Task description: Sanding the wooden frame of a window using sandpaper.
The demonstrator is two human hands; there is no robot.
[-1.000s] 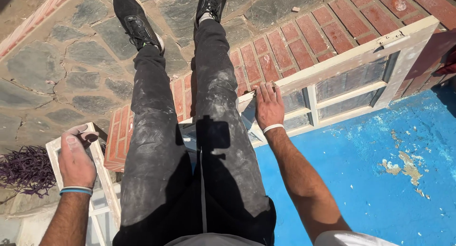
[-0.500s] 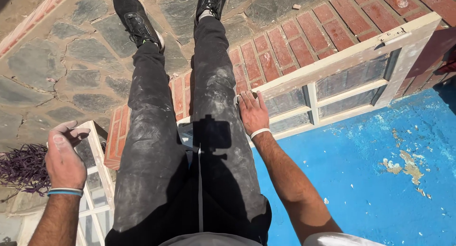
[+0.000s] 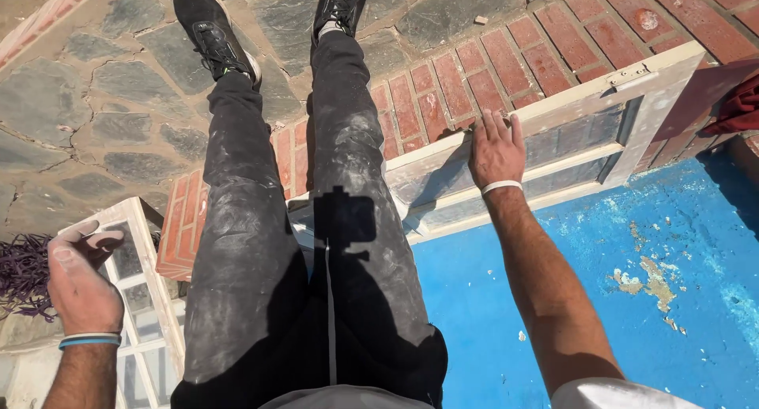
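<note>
One head-worn camera looks steeply down the wearer's own body. The legs (image 3: 292, 219) run up the middle to the top edge, close to the lens. The left hand (image 3: 79, 278) sits at lower left, the right hand (image 3: 496, 150) right of centre. No second view.
</note>
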